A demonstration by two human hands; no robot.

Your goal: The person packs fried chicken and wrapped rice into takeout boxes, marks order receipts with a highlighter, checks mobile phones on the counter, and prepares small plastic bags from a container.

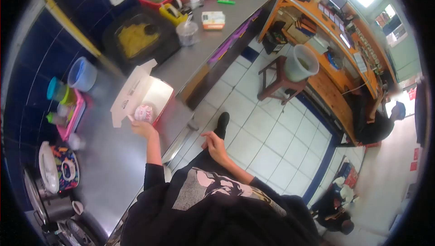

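Observation:
An open white-and-red cardboard takeaway box (158, 95) stands on the steel counter, its lid folded back to the left. At its near end sits a round, paper-wrapped item (144, 113) with pink print. My left hand (144, 129) is closed on the near edge of the box, right against the wrapped item; some of its fingers are hidden. Over the floor beside the counter edge, my right hand (215, 149) is held in the air with its fingers apart and nothing in it.
Along the counter are a black bin (138, 40) with yellow contents, a clear tub (187, 33), a small carton (213, 20) and a pink tray (72, 114). A white bucket (301, 62) rests on a stool (276, 77). Other people (379, 126) are at the right.

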